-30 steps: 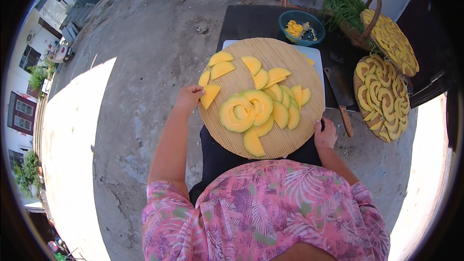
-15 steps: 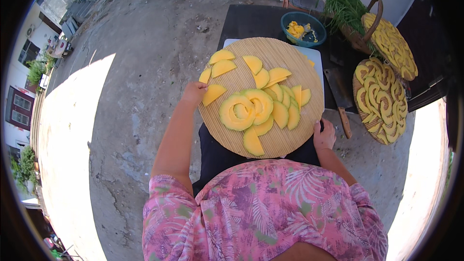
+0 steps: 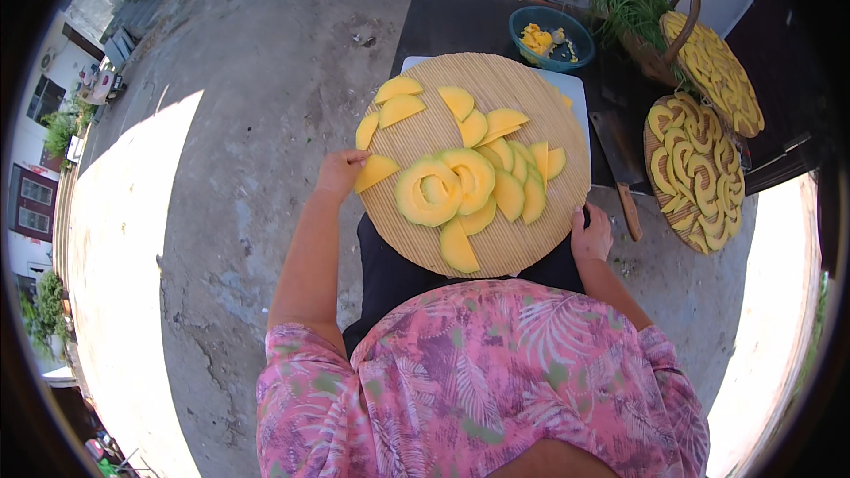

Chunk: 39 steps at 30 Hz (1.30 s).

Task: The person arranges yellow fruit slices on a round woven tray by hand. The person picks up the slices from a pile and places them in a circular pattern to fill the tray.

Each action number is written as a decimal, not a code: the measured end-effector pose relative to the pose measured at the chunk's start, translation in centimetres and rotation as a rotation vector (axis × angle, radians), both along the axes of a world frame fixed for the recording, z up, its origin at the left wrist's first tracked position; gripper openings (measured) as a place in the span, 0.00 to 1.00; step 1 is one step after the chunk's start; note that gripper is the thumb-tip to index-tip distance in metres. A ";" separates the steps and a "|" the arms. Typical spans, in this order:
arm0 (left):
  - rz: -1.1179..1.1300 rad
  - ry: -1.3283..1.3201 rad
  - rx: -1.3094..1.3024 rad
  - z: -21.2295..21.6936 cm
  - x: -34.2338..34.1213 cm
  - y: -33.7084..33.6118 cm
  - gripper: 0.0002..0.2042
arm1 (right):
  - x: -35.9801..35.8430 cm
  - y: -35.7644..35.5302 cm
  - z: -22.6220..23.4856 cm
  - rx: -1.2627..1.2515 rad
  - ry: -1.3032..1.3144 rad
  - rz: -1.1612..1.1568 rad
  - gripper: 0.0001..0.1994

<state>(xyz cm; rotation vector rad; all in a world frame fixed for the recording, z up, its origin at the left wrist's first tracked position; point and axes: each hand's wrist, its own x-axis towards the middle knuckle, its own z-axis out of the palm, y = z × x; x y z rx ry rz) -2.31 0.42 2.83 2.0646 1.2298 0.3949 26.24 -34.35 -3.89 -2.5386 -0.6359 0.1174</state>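
Observation:
A round ribbed tray (image 3: 522, 252) of woven straw-like material rests in front of me, tilted over my lap and the table's near edge. On it lie orange pumpkin slices with thin green rinds: overlapping rings (image 3: 407, 199) in the middle, and half-moon pieces (image 3: 403, 109) around them. At the left rim, my left hand (image 3: 338, 173) pinches the outer end of a half-moon pumpkin slice (image 3: 378, 170) lying on the tray. My right hand (image 3: 593, 237) is curled at the tray's lower right rim, its thumb and forefinger close to the edge; its other fingers are partly hidden.
A white board (image 3: 577, 93) lies under the tray on a dark table (image 3: 443, 22). Behind stands a teal bowl (image 3: 580, 35) of pulp. To the right are a cleaver (image 3: 620, 155), two trays (image 3: 695, 173) of pumpkin slices, and a basket (image 3: 651, 57) of long greens (image 3: 629, 4).
The whole scene has shifted slightly upward and left in the view. Both hands keep their places at the tray, and the slices lie as before.

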 end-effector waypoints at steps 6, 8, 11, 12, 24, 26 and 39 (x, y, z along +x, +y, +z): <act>-0.107 0.121 0.356 1.3 1.1 -1.6 0.11 | -0.1 0.0 0.5 -0.009 0.017 -0.008 0.20; -0.189 0.087 0.233 2.0 2.1 -3.0 0.13 | -0.1 0.0 0.3 -0.010 0.010 -0.011 0.20; -0.312 0.008 0.086 1.2 3.2 -4.7 0.18 | -0.2 0.0 0.2 -0.016 -0.009 -0.016 0.20; -0.355 -0.037 0.064 0.7 3.4 -5.0 0.20 | -0.2 0.0 0.1 -0.021 -0.021 -0.017 0.20; -0.319 0.140 -0.176 1.5 4.4 -6.7 0.18 | -0.2 0.0 0.1 -0.018 -0.026 -0.021 0.20; -0.350 0.144 -0.180 1.3 4.2 -6.6 0.17 | -0.3 0.1 0.3 -0.022 -0.015 -0.030 0.20; -0.496 0.076 0.476 1.8 13.5 -2.8 0.26 | -0.4 0.2 0.5 -0.003 -0.017 -0.019 0.21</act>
